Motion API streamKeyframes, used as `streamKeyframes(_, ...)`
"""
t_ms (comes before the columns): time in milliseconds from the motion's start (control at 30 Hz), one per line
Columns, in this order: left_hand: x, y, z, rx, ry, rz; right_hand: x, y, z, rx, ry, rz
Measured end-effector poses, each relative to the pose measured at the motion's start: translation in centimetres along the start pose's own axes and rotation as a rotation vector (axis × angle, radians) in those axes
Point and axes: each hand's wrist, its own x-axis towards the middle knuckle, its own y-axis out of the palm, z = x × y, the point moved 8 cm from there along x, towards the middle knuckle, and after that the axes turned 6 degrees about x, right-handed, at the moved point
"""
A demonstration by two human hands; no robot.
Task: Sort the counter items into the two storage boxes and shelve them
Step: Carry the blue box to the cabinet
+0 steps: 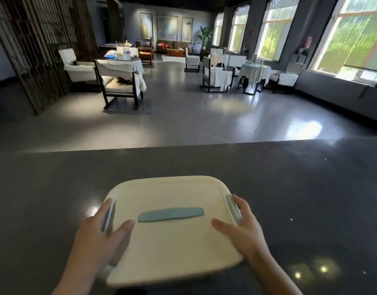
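Storage box (172, 237), with its white lid shut, is held on the dark counter (311, 177) by the left hand (102, 228) and right hand (240, 222) at its side clips, so shelving is likely left.

Bright windows (351, 37) (right side) leave the rather blurred counter (289, 188) dim.

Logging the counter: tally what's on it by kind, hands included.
Box: 1
Blue clips, left and right: 2
Blue handle: 1
Hands, left and right: 2
Total: 6
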Motion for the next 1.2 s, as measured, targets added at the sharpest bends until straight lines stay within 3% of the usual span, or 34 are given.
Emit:
streamKeyframes(167,-3.4,4.4,-4.9,-0.077,0.092,0.044,-1.6,-7.9,-3.3,0.039,0.071,-0.113)
streamKeyframes(400,-9.7,14.8,-15.6,-0.196,0.228,0.293,-8.3,-23.6,-8.0,-0.026,0.160,-0.360)
streamKeyframes(800,-33.0,37.5,-38.6,-0.297,0.523,0.732,-28.6,-55.1,-16.6,-0.184,0.351,-0.849)
streamKeyframes(1000,-42.9,46.9,-46.2,-0.271,0.616,0.930,-36.3,-64.3,-21.4,-0.140,0.466,-1.076)
streamKeyframes(1200,-48.9,56.3,-53.5,-0.236,0.725,1.084,-38.7,-71.2,-25.8,-0.128,0.554,-1.239)
